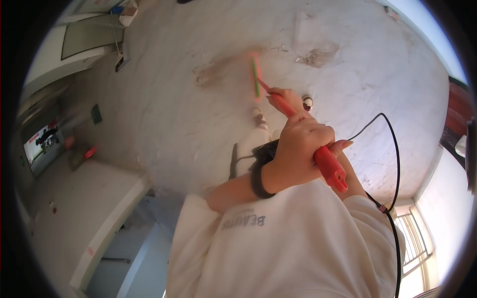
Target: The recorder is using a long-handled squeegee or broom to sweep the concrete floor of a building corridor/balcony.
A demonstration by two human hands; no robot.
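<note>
My left hand (307,143), with a dark band on its wrist, is closed around the upper part of a red broom handle (329,167), whose hollow end points back toward my body. Farther down the same handle, my right hand (287,100) grips it. The broom head (256,76), red with a green strip, is blurred at the floor ahead of my feet. Beside it, a brownish streak of dust (214,70) lies on the pale floor (372,74). A patch of dirt and small debris (316,57) is on the other side of the broom head.
My shoes (307,103) stand just behind the broom head. A black cable (398,160) loops at my right side. A dark green flat piece (95,114) lies at the left. Low wall edges (111,227) run along the lower left, and a barred window (411,238) is at the lower right.
</note>
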